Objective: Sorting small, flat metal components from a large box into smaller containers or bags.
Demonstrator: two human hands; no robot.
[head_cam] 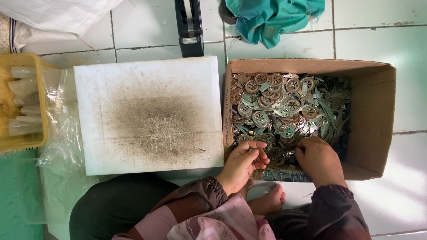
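A cardboard box (373,111) sits on the tiled floor, filled with many small round metal parts (280,106) shaped like wheels, mixed with flat metal strips. My left hand (242,162) rests at the box's near left corner, fingers curled around a few of the metal parts. My right hand (318,160) reaches into the near side of the box, fingers down among the parts; what it grips is hidden. A white board (149,113), stained dark in the middle, lies just left of the box.
A yellow basket (22,102) holding clear plastic bags stands at the far left on plastic sheeting. A black tape dispenser (189,26) and a teal cloth (271,18) lie beyond the board and box. My bare foot (267,202) shows below the box.
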